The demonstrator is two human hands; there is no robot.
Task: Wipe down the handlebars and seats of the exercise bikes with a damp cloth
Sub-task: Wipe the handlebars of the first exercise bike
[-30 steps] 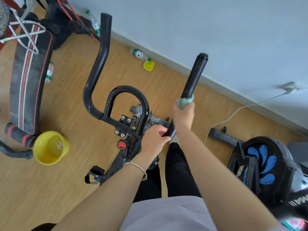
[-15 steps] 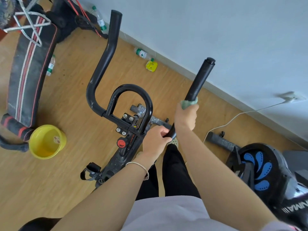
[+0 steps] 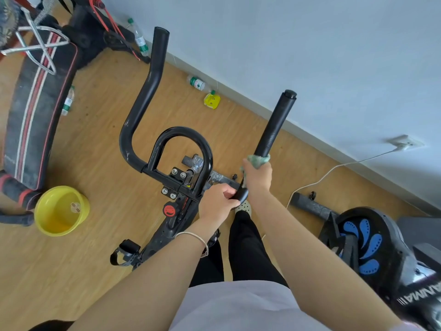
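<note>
Wooden floor (image 3: 100,144). Yellow basin (image 3: 51,218) is stood on it, left. Plastic bottle (image 3: 196,83) is laid near the wall, small yellow object (image 3: 212,100) just beside it. White cable (image 3: 317,180) is trailed across, right.

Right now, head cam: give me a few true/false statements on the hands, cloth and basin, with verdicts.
1. The right hand grips a green cloth wrapped round the right handlebar. True.
2. The left hand hangs free of the bike. False: it grips the same bar's bend, just below the right hand.
3. The yellow basin sits on the floor to the bike's left. True.
4. The cloth covers the handlebar's tip. False: it is low on the grip, and the tip is bare.
</note>
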